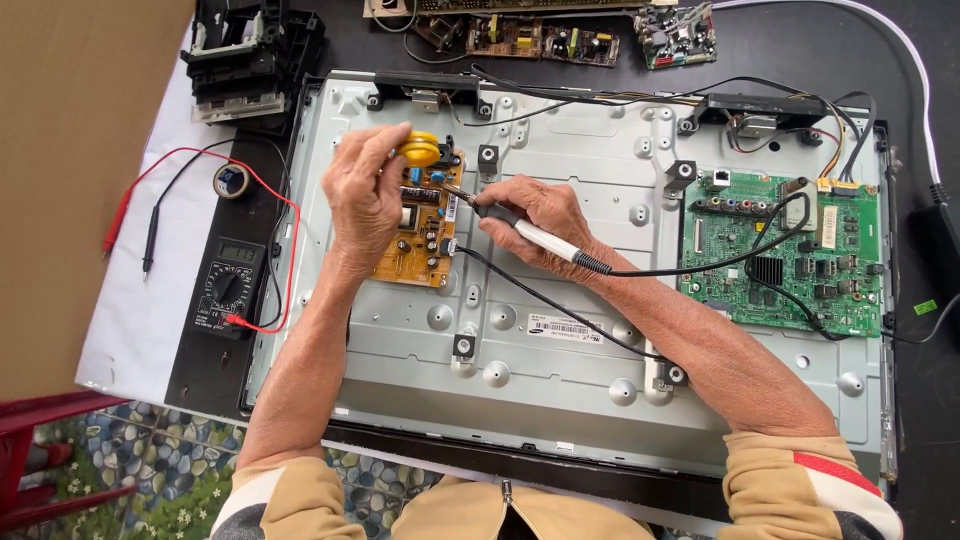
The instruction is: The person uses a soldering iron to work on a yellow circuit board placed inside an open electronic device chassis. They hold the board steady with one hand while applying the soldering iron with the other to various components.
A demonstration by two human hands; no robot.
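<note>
A tan power board (420,235) is mounted on the grey metal back panel (560,350) of an opened flat screen. My left hand (365,195) rests on the board's left side and pinches a yellow solder spool (420,149) above it. My right hand (535,215) grips a white-handled soldering iron (545,238), whose dark tip (455,192) touches the board's right edge. The iron's black cord runs off to the right across the green main board (785,250).
A black multimeter (228,285) with red and black probe leads lies left of the panel, next to a tape roll (232,180). Several loose circuit boards (570,38) sit at the top. A cardboard sheet (70,150) covers the left.
</note>
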